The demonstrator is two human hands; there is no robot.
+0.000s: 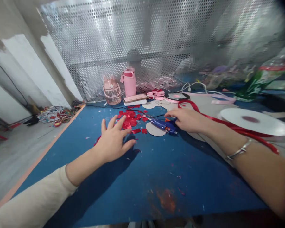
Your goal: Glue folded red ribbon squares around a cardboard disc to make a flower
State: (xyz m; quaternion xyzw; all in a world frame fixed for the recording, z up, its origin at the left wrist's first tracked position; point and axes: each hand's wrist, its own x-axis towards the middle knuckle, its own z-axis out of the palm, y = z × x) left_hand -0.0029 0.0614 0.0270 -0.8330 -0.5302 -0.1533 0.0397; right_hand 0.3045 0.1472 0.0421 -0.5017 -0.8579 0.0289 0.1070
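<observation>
Table (142,177), flat and blue, lies under the bare left hand (110,144), its fingers spread wide. The blue plastic glue gun (165,125) sits ahead, between the hands, nearer the bare right hand (188,119). I can't tell if that hand pinches it. The long gun slants, tip pointing left and away. Tall pink bottle (129,85) stands far back.

On the blue flat desk (133,183), the blue plastic glue gun (159,124) lies between small red pieces (131,122) and a round white spool (269,123).
</observation>
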